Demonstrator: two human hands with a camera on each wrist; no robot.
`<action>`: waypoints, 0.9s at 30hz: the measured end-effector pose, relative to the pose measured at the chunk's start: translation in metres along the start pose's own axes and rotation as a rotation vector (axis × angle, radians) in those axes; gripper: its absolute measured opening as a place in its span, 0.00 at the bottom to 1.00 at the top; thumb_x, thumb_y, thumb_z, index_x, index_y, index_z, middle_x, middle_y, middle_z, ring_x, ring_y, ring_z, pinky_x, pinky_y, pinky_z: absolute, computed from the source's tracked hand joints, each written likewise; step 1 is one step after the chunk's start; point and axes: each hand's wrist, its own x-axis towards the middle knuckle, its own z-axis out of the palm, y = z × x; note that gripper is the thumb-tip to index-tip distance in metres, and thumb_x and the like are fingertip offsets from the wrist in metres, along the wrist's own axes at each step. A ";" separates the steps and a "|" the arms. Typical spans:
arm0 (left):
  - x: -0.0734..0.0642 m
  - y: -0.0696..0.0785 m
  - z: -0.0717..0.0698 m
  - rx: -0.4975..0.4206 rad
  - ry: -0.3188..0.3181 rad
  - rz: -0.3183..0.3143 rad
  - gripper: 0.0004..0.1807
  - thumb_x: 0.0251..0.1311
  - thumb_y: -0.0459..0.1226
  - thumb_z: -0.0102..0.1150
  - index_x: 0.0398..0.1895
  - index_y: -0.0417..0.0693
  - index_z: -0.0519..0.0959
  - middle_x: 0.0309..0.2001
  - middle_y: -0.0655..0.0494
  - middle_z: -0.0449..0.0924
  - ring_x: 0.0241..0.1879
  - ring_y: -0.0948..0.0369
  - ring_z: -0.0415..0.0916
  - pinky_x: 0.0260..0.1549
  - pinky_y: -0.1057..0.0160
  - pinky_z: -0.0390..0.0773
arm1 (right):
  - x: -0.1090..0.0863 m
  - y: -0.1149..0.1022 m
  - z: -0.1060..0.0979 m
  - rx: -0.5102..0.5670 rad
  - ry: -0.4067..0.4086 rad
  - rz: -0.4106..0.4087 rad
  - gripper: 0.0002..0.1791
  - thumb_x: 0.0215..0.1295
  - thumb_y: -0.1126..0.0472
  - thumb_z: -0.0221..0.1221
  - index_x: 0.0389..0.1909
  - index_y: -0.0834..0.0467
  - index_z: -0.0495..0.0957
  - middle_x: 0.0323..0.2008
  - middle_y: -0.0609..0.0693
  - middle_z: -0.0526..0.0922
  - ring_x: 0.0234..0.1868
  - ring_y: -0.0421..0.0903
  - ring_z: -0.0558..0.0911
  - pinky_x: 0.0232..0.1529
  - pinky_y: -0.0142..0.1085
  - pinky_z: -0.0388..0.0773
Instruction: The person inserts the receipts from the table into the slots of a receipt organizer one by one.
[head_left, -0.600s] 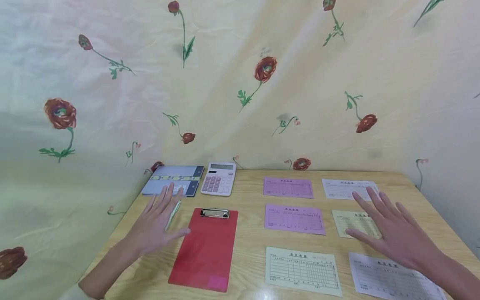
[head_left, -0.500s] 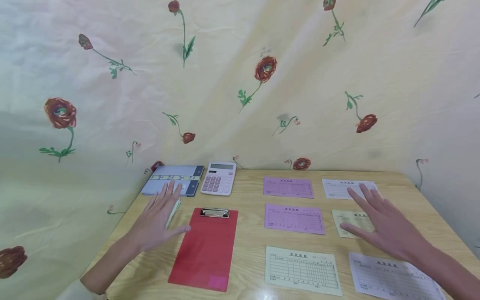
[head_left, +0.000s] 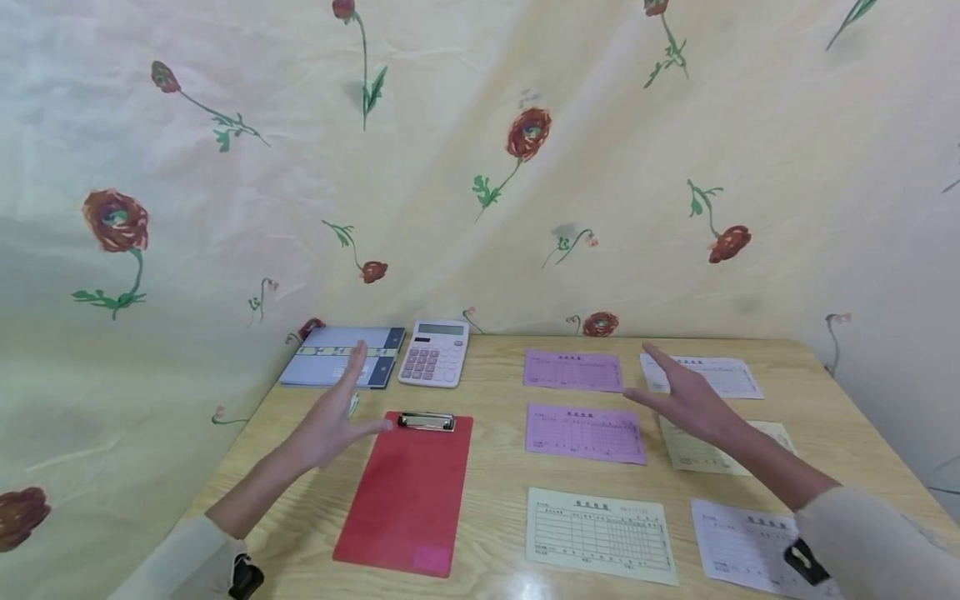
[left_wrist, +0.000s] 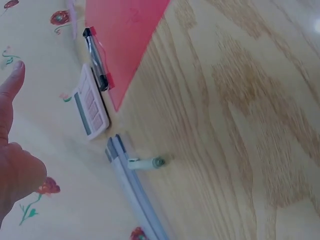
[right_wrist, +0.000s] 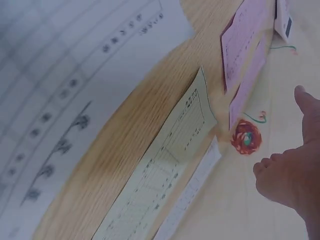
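Note:
My left hand [head_left: 333, 425] is held in the air, fingers straight and thumb spread, holding nothing. It overlaps the blue-grey notebook [head_left: 318, 358] and the top left corner of the red clipboard [head_left: 408, 500] in the head view. A light green pen [left_wrist: 145, 163], mostly hidden behind that hand from above, shows in the left wrist view. My right hand [head_left: 693, 404], also raised and holding nothing, has its thumb apart from its straight fingers. Around it lie printed slips: an upper purple slip [head_left: 572, 370], a lower purple slip [head_left: 585, 433], a white slip [head_left: 727, 379] and a yellowish slip [head_left: 772, 433].
A white and pink calculator [head_left: 435, 354] lies beside the notebook at the back. Nearer the front are a pale green slip [head_left: 600, 537] and a lilac slip [head_left: 738, 550], the latter partly covered by my right sleeve. A flowered cloth [head_left: 450, 167] hangs behind the wooden table [head_left: 495, 500].
Both hands have turned from backs up to more edge-on. The right hand has shifted left, the left hand slightly right and up. The things on the table have stayed in place.

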 end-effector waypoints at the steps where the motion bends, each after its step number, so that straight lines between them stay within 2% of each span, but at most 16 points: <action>1: 0.002 -0.001 0.002 -0.016 -0.001 -0.002 0.72 0.60 0.44 0.80 0.87 0.62 0.28 0.87 0.54 0.28 0.84 0.42 0.38 0.73 0.35 0.56 | 0.006 0.001 0.003 0.007 0.001 0.008 0.57 0.75 0.41 0.65 0.84 0.69 0.43 0.80 0.76 0.50 0.76 0.79 0.55 0.69 0.72 0.58; 4: 0.008 -0.003 0.010 -0.055 -0.009 -0.001 0.70 0.62 0.39 0.79 0.87 0.61 0.29 0.87 0.52 0.30 0.83 0.40 0.39 0.73 0.35 0.56 | 0.023 0.003 0.012 -0.005 0.016 0.019 0.55 0.74 0.45 0.67 0.83 0.71 0.46 0.78 0.78 0.53 0.75 0.79 0.56 0.70 0.70 0.59; 8: 0.014 -0.005 0.021 -0.090 -0.024 -0.026 0.67 0.63 0.38 0.77 0.88 0.61 0.32 0.87 0.51 0.34 0.83 0.40 0.39 0.74 0.35 0.55 | 0.042 0.008 0.020 -0.018 0.035 0.007 0.51 0.73 0.51 0.68 0.81 0.72 0.51 0.76 0.79 0.57 0.74 0.79 0.59 0.71 0.69 0.60; 14: 0.019 -0.009 0.035 -0.128 -0.040 -0.033 0.62 0.66 0.36 0.75 0.88 0.60 0.37 0.87 0.50 0.36 0.84 0.43 0.38 0.75 0.39 0.54 | 0.059 0.011 0.027 -0.006 0.056 -0.011 0.45 0.73 0.56 0.68 0.79 0.72 0.58 0.74 0.77 0.63 0.73 0.77 0.63 0.70 0.68 0.62; 23: 0.022 -0.013 0.047 -0.094 -0.088 -0.013 0.56 0.65 0.35 0.74 0.88 0.52 0.46 0.86 0.46 0.45 0.82 0.43 0.47 0.73 0.43 0.62 | 0.076 0.021 0.034 0.032 0.049 0.051 0.41 0.74 0.59 0.66 0.78 0.72 0.59 0.73 0.76 0.65 0.71 0.75 0.67 0.68 0.67 0.66; 27: 0.021 -0.016 0.053 -0.043 -0.080 -0.001 0.53 0.65 0.35 0.75 0.87 0.47 0.51 0.85 0.45 0.49 0.81 0.44 0.51 0.72 0.44 0.64 | 0.081 0.024 0.037 0.038 0.057 0.063 0.39 0.74 0.60 0.66 0.77 0.73 0.60 0.72 0.75 0.68 0.70 0.74 0.69 0.68 0.66 0.68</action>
